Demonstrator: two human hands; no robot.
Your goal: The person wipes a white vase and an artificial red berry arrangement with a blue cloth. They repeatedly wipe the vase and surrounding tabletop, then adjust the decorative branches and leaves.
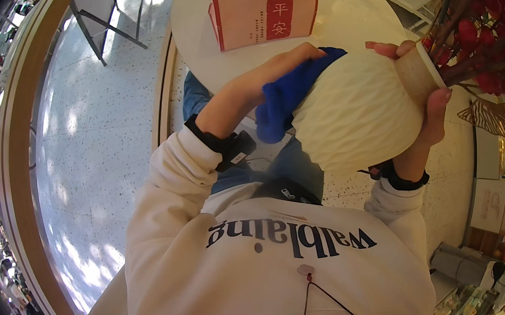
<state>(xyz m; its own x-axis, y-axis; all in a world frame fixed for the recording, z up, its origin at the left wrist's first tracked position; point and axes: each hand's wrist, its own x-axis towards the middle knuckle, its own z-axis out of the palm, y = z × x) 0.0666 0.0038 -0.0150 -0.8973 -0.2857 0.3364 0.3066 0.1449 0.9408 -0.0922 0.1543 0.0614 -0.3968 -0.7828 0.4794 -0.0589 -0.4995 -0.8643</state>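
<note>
A cream ceramic vase (361, 109) with a rippled surface is tipped on its side in the air before my chest, its mouth towards the right. My right hand (436, 121) grips it around the narrow neck, the fingers partly hidden behind. Red berry branches (481, 41) stick out of the mouth. In my left hand (279, 70) is a blue cloth (292, 92), pressed against the vase's base end. Part of the cloth hangs below the wrist.
Beyond my hands stands a round white table (195, 16) with a pink, red-edged paper box or stand (244, 20) bearing writing. Gold leaf ornaments (496, 118) spread near the berries. A wood-framed window (18, 155) runs along the left. Outside it, a folding sign stand (97, 29) is visible.
</note>
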